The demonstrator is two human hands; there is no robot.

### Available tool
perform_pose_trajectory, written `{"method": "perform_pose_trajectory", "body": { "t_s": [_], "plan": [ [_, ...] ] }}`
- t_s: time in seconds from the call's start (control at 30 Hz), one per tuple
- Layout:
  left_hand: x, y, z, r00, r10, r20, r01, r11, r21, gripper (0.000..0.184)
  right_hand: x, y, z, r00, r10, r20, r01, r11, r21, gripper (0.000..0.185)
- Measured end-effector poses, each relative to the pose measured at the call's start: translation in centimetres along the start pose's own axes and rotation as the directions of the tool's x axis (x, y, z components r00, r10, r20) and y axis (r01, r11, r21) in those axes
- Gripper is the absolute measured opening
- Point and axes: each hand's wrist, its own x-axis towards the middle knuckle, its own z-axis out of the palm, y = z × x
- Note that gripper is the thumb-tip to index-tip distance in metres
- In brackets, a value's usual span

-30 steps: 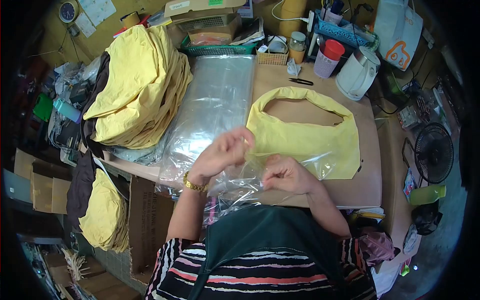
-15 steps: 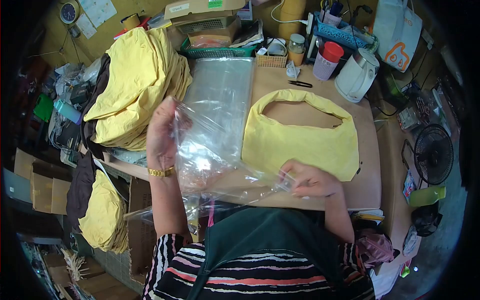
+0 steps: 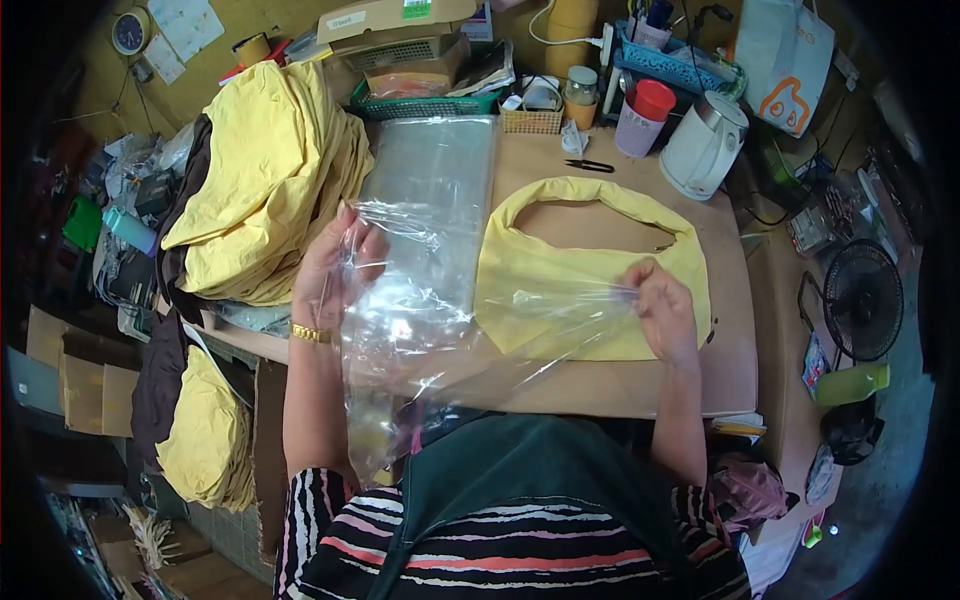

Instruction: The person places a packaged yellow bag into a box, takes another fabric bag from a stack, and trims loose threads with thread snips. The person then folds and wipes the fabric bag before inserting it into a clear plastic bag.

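Note:
A clear plastic bag (image 3: 410, 330) is stretched between my two hands above the table's front. My left hand (image 3: 345, 255), with a gold watch at the wrist, pinches its upper left edge. At the right, my right hand (image 3: 662, 305) is closed on the other edge, over the lower right part of a yellow cloth bag (image 3: 590, 330). That cloth bag lies flat, its handle loop away from me. Left of it, a stack of clear plastic sheets or bags (image 3: 435, 160) lies flat, partly behind the held plastic.
A tall pile of yellow cloth (image 3: 260, 170) stands at the left. Along the back are a green basket (image 3: 430, 105), a jar (image 3: 580, 92), black snips (image 3: 589, 166), a pink cup (image 3: 640, 130) and a white kettle (image 3: 705, 145). A black fan (image 3: 865, 300) is at the right.
My hands have moved apart from near the middle, drawing the clear plastic wide between them. In the last half second my right hand has risen over the yellow bag. The view has shifted slightly.

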Motion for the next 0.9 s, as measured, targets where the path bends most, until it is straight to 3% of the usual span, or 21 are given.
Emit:
{"method": "perform_pose_trajectory", "body": {
  "t_s": [0.03,0.07,0.1,0.13,0.2,0.23,0.27,0.33,0.4,0.43,0.5,0.53,0.57,0.6,0.63,0.7,0.73,0.77,0.8,0.87,0.9],
  "plan": [
    [-0.5,-0.3,0.1,0.985,-0.109,0.131,0.125,0.985,-0.122,0.033,1.0,-0.9,1.7,0.862,0.327,-0.387,-0.177,0.910,0.375,0.025],
    [-0.8,-0.3,0.1,0.943,-0.193,0.271,0.256,0.940,-0.224,0.037,1.6,-1.4,2.4,0.506,0.674,-0.539,-0.131,0.677,0.724,0.026],
    [0.1,0.0,-0.2,0.841,-0.221,0.495,0.044,0.938,0.343,0.039,1.3,-0.8,1.5,0.507,0.669,-0.543,-0.126,0.681,0.722,0.026],
    [0.0,1.2,2.1,0.784,-0.484,0.388,0.140,0.747,0.650,0.035,0.5,0.4,0.1,0.651,0.631,-0.422,-0.107,0.627,0.771,0.026],
    [-0.2,0.5,3.3,0.749,-0.650,0.124,0.267,0.468,0.842,0.025,-0.5,2.0,-0.5,0.776,0.559,-0.292,-0.103,0.569,0.816,0.026],
    [-0.4,0.1,2.4,0.750,-0.649,0.125,0.265,0.469,0.842,0.025,-1.1,2.4,-0.1,0.777,0.573,-0.262,-0.293,0.697,0.655,0.026],
    [-0.6,-0.6,0.5,0.940,-0.327,0.101,0.193,0.750,0.633,0.022,-1.5,2.5,0.4,0.771,0.592,-0.236,-0.457,0.772,0.442,0.026],
    [-0.7,-0.5,0.8,0.932,0.162,-0.324,-0.132,0.985,0.111,0.020,-0.7,-1.4,1.1,0.743,0.587,0.321,-0.513,0.808,-0.290,0.021],
    [0.1,1.8,-1.5,0.997,0.047,0.062,-0.025,0.949,-0.314,0.021,-0.4,-3.0,1.9,0.658,0.585,0.475,-0.513,0.809,-0.287,0.019],
    [-0.5,1.7,-1.6,0.997,0.042,0.062,-0.021,0.949,-0.315,0.021,-0.5,-3.4,2.1,0.551,0.565,0.614,-0.518,0.808,-0.279,0.016],
    [-1.5,1.4,-0.8,0.998,-0.018,0.061,0.028,0.985,-0.169,0.022,-1.8,-1.8,-0.1,0.804,0.471,0.362,-0.541,0.833,0.117,0.017],
    [-1.5,1.2,-0.4,0.997,-0.038,0.063,0.045,0.992,-0.118,0.023,-2.1,-0.9,-1.1,0.863,0.504,-0.010,-0.468,0.809,0.356,0.019],
    [-1.1,0.4,0.3,0.943,-0.212,0.257,0.075,0.886,0.457,0.027,-2.2,0.0,-2.0,0.755,0.542,-0.369,-0.301,0.786,0.540,0.022],
    [-0.9,-0.3,0.7,0.838,-0.452,0.306,-0.050,0.494,0.868,0.031,-2.5,0.9,-2.7,0.753,0.544,-0.371,-0.303,0.786,0.538,0.022],
    [-1.0,-1.1,0.2,0.836,-0.454,0.308,-0.051,0.495,0.867,0.031,-2.5,1.6,-3.0,0.901,0.424,-0.089,-0.154,0.505,0.850,0.023],
    [-0.5,-2.6,-0.3,0.994,-0.080,-0.075,0.110,0.715,0.691,0.033,-3.7,1.2,-2.4,0.929,0.335,0.159,-0.208,0.116,0.971,0.029],
    [-0.1,-2.0,1.2,0.948,0.005,-0.317,0.014,0.998,0.058,0.028,-3.9,0.9,-2.1,0.929,0.335,0.154,-0.203,0.118,0.972,0.029],
    [0.2,-1.9,0.6,0.975,0.064,-0.213,-0.067,0.998,-0.007,0.028,-3.8,0.5,-2.0,0.834,0.293,0.469,-0.546,0.569,0.615,0.029],
    [0.3,-1.9,-0.4,0.985,0.131,-0.111,-0.140,0.987,-0.078,0.027,-3.7,0.1,-1.9,0.607,0.409,0.682,-0.558,0.830,-0.001,0.031],
    [0.6,-2.0,-1.8,0.881,-0.114,0.459,0.357,0.797,-0.487,0.031,-3.6,0.3,-2.7,0.701,0.298,0.648,-0.474,0.874,0.111,0.035],
    [-1.6,-1.8,-0.1,0.988,-0.151,0.021,0.149,0.987,0.063,0.031,-4.1,0.6,-3.7,0.913,0.339,0.226,-0.398,0.623,0.674,0.032]
  ]
}}
